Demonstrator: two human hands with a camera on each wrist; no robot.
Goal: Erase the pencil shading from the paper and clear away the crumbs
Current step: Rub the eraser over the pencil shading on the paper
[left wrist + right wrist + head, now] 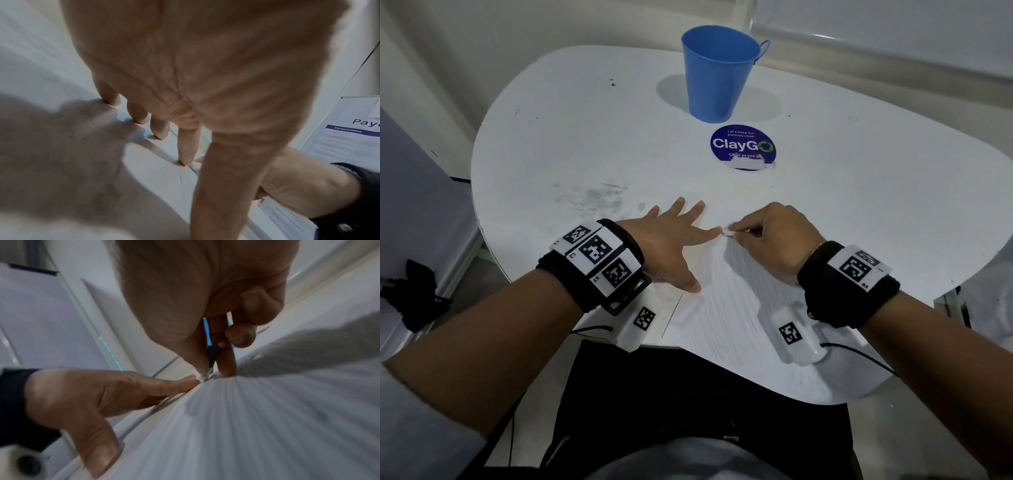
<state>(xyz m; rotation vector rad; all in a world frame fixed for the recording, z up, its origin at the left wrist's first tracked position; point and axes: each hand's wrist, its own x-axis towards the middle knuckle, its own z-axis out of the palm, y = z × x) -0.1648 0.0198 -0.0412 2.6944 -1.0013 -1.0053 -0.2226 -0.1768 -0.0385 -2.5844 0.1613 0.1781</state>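
- White at its tip, a small eraser [202,378] (on a dark stem) was pinched by the right hand [774,236], pressed onto the paper [726,301].
- Left hand [674,243] lay flat with fingers [188,146] spread, its forefinger just beside the eraser, pinning the sheet near the table [585,144] edge.
- Grey smudges [595,198] marked the tabletop left of the hands.
- Farther off stood a blue bucket [717,73], a round ClayGo sticker [743,145] between it and the hands.

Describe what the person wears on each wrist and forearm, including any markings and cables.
Both forearms are bare. Each wrist carries a black band topped with white plates printed with black square codes. Under each wrist hangs a white camera housing bearing another code, with a thin black cable trailing off.
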